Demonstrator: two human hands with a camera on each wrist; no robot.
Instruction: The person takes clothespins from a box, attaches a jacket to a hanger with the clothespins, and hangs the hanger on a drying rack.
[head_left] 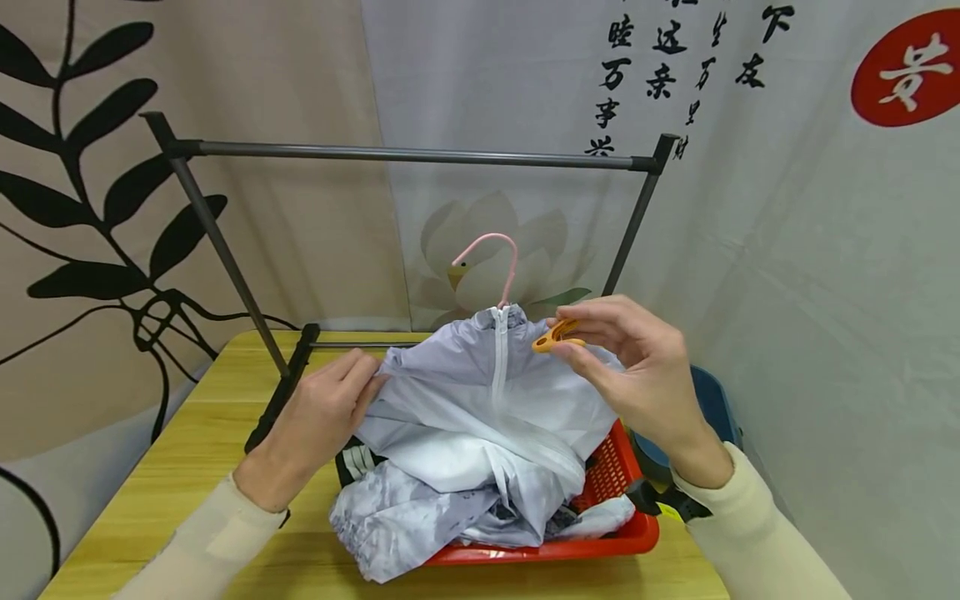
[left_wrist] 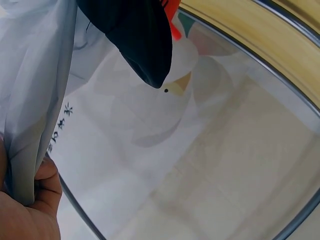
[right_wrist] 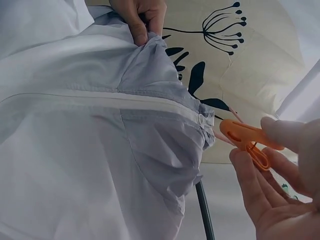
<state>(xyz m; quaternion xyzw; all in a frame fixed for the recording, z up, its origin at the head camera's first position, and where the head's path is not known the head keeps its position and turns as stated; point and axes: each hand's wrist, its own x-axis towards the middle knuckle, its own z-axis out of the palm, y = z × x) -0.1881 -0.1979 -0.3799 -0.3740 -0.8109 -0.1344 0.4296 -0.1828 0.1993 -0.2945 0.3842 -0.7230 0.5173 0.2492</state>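
Observation:
A pale grey-white zipped garment (head_left: 480,400) hangs on a hanger whose pink hook (head_left: 515,250) rises above the collar. My left hand (head_left: 318,417) pinches the garment's shoulder at the left; in the left wrist view the left hand (left_wrist: 37,205) grips a fold of the cloth (left_wrist: 30,100). An orange clothespin (head_left: 557,335) is pinched between thumb and fingers of my right hand (head_left: 645,367), by the garment's right shoulder. In the right wrist view the right hand (right_wrist: 280,185) holds the clothespin (right_wrist: 247,135) near the collar, beside the white zipper (right_wrist: 145,103).
A dark metal rack (head_left: 420,155) stands behind the garment on the wooden table (head_left: 195,450). Beneath the garment is a red basket (head_left: 615,542) with more cloth in it. A blue bin (head_left: 712,400) stands to the right, and a printed curtain (head_left: 810,275) hangs behind.

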